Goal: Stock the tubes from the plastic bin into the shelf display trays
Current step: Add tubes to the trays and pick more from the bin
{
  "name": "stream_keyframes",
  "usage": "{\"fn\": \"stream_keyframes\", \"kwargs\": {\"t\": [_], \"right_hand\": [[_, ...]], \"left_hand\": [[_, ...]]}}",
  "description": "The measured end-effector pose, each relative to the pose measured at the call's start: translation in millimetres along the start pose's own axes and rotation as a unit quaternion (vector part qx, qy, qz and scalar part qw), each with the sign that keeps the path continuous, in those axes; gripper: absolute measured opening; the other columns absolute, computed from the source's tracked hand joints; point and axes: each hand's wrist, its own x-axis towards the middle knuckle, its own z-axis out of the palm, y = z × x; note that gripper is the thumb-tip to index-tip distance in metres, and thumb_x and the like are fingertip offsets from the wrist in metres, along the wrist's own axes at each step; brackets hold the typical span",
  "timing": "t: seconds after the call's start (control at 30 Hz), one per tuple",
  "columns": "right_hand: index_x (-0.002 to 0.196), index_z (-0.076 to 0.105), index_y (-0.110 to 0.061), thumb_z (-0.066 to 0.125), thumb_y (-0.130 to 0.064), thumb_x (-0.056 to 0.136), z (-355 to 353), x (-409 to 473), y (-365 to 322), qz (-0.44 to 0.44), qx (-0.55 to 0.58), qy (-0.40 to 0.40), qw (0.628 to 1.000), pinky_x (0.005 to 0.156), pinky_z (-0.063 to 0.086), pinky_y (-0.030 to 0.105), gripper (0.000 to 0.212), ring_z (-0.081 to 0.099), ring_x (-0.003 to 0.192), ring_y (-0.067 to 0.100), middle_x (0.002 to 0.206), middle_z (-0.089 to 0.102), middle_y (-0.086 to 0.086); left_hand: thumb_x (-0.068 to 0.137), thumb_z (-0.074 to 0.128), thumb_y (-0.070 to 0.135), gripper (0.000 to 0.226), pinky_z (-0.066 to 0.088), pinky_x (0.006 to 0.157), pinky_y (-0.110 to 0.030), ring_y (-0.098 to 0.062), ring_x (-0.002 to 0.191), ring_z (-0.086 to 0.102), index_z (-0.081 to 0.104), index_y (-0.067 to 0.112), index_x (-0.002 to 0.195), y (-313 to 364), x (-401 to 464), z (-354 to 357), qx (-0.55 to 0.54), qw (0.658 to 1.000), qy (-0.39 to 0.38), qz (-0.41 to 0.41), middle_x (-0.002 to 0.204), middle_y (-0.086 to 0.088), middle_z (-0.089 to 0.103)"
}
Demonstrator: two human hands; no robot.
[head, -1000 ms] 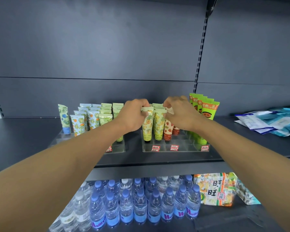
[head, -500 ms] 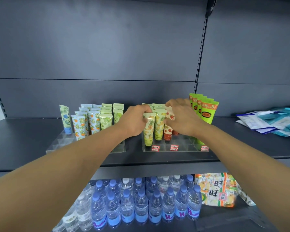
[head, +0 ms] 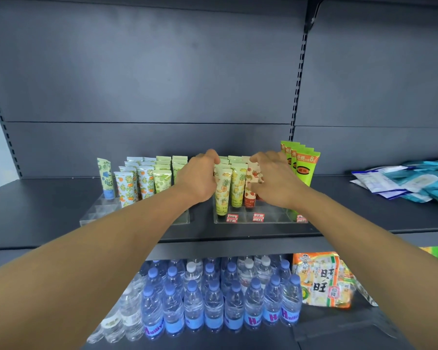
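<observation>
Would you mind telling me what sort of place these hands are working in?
Most likely a small shop: price tags front a clear display tray of tubes, and water bottles fill the shelf below.

- Shelf (head: 364, 221), centre of the frame — matt dark grey metal, smooth.
- Display trays (head: 276, 218) — clear glossy plastic.
- Tubes (head: 223, 188) — soft printed plastic, slight sheen.
- Water bottles (head: 213, 304), bottom centre — clear shiny plastic.
- Packets (head: 402, 183), right edge — glossy film.
</observation>
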Motion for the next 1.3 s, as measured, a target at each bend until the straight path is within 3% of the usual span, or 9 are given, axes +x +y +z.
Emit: {"fn": "stream_keyframes", "kwargs": {"t": [0.17, 0.33, 0.43, 0.53, 0.67, 0.73, 0.77, 0.87, 1.3], "right_hand": [[0.138, 0.036, -0.014, 0.062, -0.021, 0.085, -5, -19, -11, -0.017, 0.018, 0.002, 1.0, 0.105, 0.032, 0.039, 0.059, 0.025, 0.132, 0.025, 0.141, 0.038, 0.006], [0.136, 0.04, -0.014, 0.062, -0.021, 0.085, 5, -52, -34, -0.047, 0.036, -0.004, 0.998, 0.108, 0.029, 0.038, 0.056, 0.025, 0.132, 0.025, 0.14, 0.039, 0.007], [0.13, 0.043, -0.012, 0.061, -0.021, 0.087, 21, -81, -48, -0.049, 0.056, -0.004, 0.997, 0.103, 0.035, 0.039, 0.047, 0.033, 0.127, 0.026, 0.132, 0.046, 0.008], [0.125, 0.046, -0.01, 0.059, -0.021, 0.089, 45, -111, -60, -0.041, 0.084, -0.027, 0.995, 0.096, 0.042, 0.04, 0.04, 0.044, 0.12, 0.026, 0.126, 0.051, 0.008], [0.122, 0.048, -0.011, 0.056, -0.019, 0.089, 89, -156, -72, -0.009, 0.113, -0.078, 0.99, 0.091, 0.045, 0.044, 0.035, 0.052, 0.113, 0.028, 0.121, 0.054, 0.009], [0.117, 0.05, -0.009, 0.054, -0.017, 0.089, 113, -179, -78, 0.009, 0.111, -0.106, 0.988, 0.086, 0.046, 0.043, 0.029, 0.053, 0.105, 0.03, 0.113, 0.055, 0.01], [0.116, 0.05, -0.009, 0.053, -0.016, 0.089, 124, -191, -80, 0.019, 0.109, -0.123, 0.986, 0.085, 0.046, 0.042, 0.028, 0.053, 0.104, 0.031, 0.112, 0.054, 0.01], [0.12, 0.048, -0.008, 0.053, -0.02, 0.092, 157, -226, -86, 0.045, 0.108, -0.183, 0.976, 0.087, 0.046, 0.041, 0.03, 0.052, 0.11, 0.03, 0.122, 0.052, 0.011], [0.123, 0.049, -0.008, 0.053, -0.021, 0.09, 319, -402, -56, 0.176, 0.11, -0.4, 0.893, 0.091, 0.045, 0.032, 0.036, 0.053, 0.112, 0.025, 0.12, 0.056, 0.011]], "left_hand": [[0.089, 0.057, 0.012, 0.043, 0.05, 0.089, -0.043, -0.025, 0.111, 0.055, 0.042, 0.015, 0.129, 2, -27, -15, 0.043, 0.999, -0.006, -0.008, 0.127, -0.007, 0.052], [0.089, 0.056, 0.017, 0.035, 0.049, 0.087, -0.041, -0.026, 0.104, 0.056, 0.047, 0.015, 0.123, -2, -76, -25, 0.05, 0.998, -0.043, -0.007, 0.119, -0.005, 0.057], [0.091, 0.054, 0.019, 0.005, 0.05, 0.083, -0.042, -0.025, 0.095, 0.059, 0.051, 0.02, 0.095, -12, -111, -21, 0.039, 0.996, -0.075, -0.012, 0.107, -0.002, 0.062], [0.09, 0.054, 0.021, 0.008, 0.05, 0.083, -0.043, -0.028, 0.093, 0.06, 0.053, 0.016, 0.097, -27, -146, -12, 0.023, 0.993, -0.112, -0.034, 0.095, -0.004, 0.063], [0.079, 0.043, 0.034, 0.023, 0.049, 0.084, -0.044, -0.032, 0.094, 0.059, 0.034, 0.033, 0.058, -51, -192, 12, 0.012, 0.986, -0.157, -0.05, 0.111, -0.005, 0.062], [0.08, 0.042, 0.033, 0.013, 0.047, 0.087, -0.043, -0.032, 0.098, 0.059, 0.049, 0.031, 0.069, -62, -218, 26, 0.0, 0.982, -0.174, -0.069, 0.114, -0.006, 0.062], [0.085, 0.045, 0.03, 0.014, 0.047, 0.088, -0.041, -0.032, 0.102, 0.058, 0.058, 0.025, 0.087, -69, -231, 35, -0.004, 0.981, -0.178, -0.078, 0.114, -0.007, 0.063], [0.092, 0.049, 0.023, 0.025, 0.047, 0.089, -0.04, -0.03, 0.108, 0.056, 0.052, 0.016, 0.116, -92, -270, 66, -0.023, 0.97, -0.218, -0.108, 0.116, -0.007, 0.062], [0.093, 0.05, 0.025, 0.028, 0.051, 0.085, -0.041, -0.026, 0.102, 0.06, 0.051, 0.013, 0.118, -187, -448, 218, -0.045, 0.886, -0.414, -0.205, 0.113, -0.007, 0.064]]}}
